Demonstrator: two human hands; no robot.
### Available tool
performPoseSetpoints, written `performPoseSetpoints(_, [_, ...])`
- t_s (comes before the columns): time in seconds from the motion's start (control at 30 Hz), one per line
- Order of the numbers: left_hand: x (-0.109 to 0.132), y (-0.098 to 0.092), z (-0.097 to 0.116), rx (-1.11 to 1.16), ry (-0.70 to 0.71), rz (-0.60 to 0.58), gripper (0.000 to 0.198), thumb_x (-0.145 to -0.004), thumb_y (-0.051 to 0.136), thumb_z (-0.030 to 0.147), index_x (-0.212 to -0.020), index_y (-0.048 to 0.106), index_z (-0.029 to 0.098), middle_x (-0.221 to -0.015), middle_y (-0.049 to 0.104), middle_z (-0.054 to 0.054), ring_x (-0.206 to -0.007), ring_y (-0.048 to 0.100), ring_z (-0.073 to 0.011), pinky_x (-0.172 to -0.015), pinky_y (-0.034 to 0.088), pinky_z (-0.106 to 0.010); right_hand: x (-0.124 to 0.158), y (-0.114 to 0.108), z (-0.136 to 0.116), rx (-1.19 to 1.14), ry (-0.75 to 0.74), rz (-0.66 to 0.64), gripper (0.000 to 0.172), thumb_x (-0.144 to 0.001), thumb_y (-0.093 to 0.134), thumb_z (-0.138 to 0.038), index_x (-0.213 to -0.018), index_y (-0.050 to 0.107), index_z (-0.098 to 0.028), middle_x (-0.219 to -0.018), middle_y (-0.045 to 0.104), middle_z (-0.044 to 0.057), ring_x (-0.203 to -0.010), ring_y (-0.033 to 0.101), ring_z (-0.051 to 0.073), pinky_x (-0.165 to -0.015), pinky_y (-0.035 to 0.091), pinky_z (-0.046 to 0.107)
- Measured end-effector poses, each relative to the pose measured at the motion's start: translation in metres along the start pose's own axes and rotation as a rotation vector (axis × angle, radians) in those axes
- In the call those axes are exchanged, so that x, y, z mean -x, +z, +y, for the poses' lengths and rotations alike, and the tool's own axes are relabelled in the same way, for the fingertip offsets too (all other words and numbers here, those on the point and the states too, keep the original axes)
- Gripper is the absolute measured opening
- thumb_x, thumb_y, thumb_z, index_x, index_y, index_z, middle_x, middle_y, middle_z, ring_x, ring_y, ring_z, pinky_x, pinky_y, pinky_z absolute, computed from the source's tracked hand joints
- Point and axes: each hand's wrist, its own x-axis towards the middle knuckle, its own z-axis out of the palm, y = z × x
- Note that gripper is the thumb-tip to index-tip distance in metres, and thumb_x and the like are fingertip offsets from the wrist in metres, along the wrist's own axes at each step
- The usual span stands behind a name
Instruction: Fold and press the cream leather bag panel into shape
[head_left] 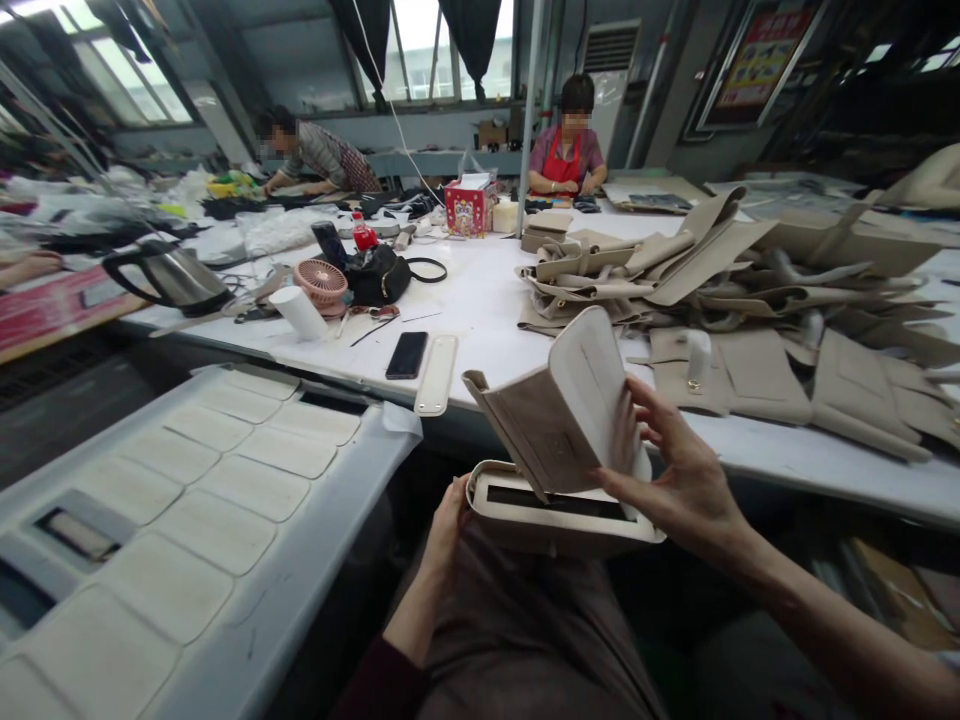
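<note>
My right hand (667,460) grips a beige bag panel (551,425) with a pale rounded flap, thumb in front and fingers behind its right edge. The panel is tilted above a cream box-shaped frame (570,530) with a long dark slot in its top. Its lower edge meets the slot area; whether it goes inside I cannot tell. My left hand (450,520) is closed around the left end of the frame, which rests over my lap. On the table edge beyond lies a cream strip (436,375) with metal studs, beside a dark phone (407,355).
A pile of beige bag pieces (720,270) covers the right of the white table. At left, a grey board (300,560) carries rows of cream rounded panels (232,525). Farther back stand a kettle (169,275), a pink fan (321,283) and a white cup (298,313). Two people work beyond.
</note>
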Motion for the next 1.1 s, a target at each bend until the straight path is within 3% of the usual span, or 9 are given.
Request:
performPoseSetpoints(0.23, [0.007, 0.016, -0.009, 0.115, -0.166, 0.066, 0.064, -0.086, 0.045, 0.069, -0.124, 0.062, 0.021, -0.131, 0.061, -0.008, -0.13, 0.047, -0.0312, -0.105, 0.044, -0.041, 0.01, 0.011, 0.008, 0.128, -0.206, -0.059, 0.084, -0.079, 0.069, -0.028, -0.15, 0.024, -0.024, -0.144, 0.045, 0.012, -0.132, 0.044, 0.03, -0.108, 0.043, 0.048])
performPoseSetpoints(0.4, [0.004, 0.014, -0.018, 0.16, -0.162, -0.036, 0.07, -0.085, 0.039, 0.073, -0.134, 0.054, 0.025, -0.131, 0.061, -0.007, -0.13, 0.048, -0.031, -0.106, 0.042, -0.043, 0.021, 0.006, 0.022, 0.255, -0.24, -0.184, 0.082, -0.081, 0.064, -0.024, -0.151, 0.021, -0.022, -0.145, 0.043, 0.012, -0.133, 0.043, 0.029, -0.111, 0.041, 0.045])
performPoseSetpoints(0.67, [0.0, 0.01, -0.027, 0.159, -0.145, -0.013, 0.074, -0.084, 0.038, 0.075, -0.132, 0.056, 0.022, -0.128, 0.063, -0.006, -0.128, 0.049, -0.0298, -0.105, 0.042, -0.039, 0.018, 0.003, 0.019, 0.601, -0.317, -0.256, 0.082, -0.085, 0.061, -0.032, -0.153, 0.017, -0.022, -0.145, 0.042, 0.015, -0.127, 0.048, 0.034, -0.103, 0.047, 0.051])
performPoseSetpoints(0.83, [0.001, 0.009, -0.027, 0.172, -0.174, -0.02, 0.074, -0.083, 0.039, 0.076, -0.13, 0.058, 0.023, -0.126, 0.064, -0.007, -0.128, 0.05, -0.0314, -0.102, 0.044, -0.042, 0.019, 0.005, 0.022, 0.681, -0.358, -0.262, 0.084, -0.084, 0.062, -0.034, -0.154, 0.016, -0.021, -0.142, 0.043, 0.018, -0.123, 0.05, 0.037, -0.097, 0.05, 0.054])
performPoseSetpoints(0.93, [-0.001, 0.009, -0.028, 0.218, -0.145, -0.036, 0.068, -0.085, 0.041, 0.073, -0.129, 0.059, 0.025, -0.129, 0.062, -0.005, -0.129, 0.049, -0.03, -0.106, 0.042, -0.041, 0.017, 0.009, 0.021, 0.618, -0.306, -0.224, 0.083, -0.085, 0.061, -0.038, -0.153, 0.016, -0.022, -0.138, 0.045, 0.017, -0.122, 0.051, 0.037, -0.095, 0.052, 0.053])
performPoseSetpoints(1.1, [-0.004, 0.007, -0.034, 0.252, -0.131, -0.017, 0.069, -0.084, 0.044, 0.072, -0.126, 0.062, 0.02, -0.131, 0.061, -0.009, -0.13, 0.048, -0.0304, -0.112, 0.036, -0.043, 0.006, 0.011, 0.01, 0.324, -0.09, -0.19, 0.083, -0.079, 0.067, -0.05, -0.148, 0.028, -0.025, -0.133, 0.046, 0.013, -0.12, 0.052, 0.034, -0.095, 0.053, 0.051])
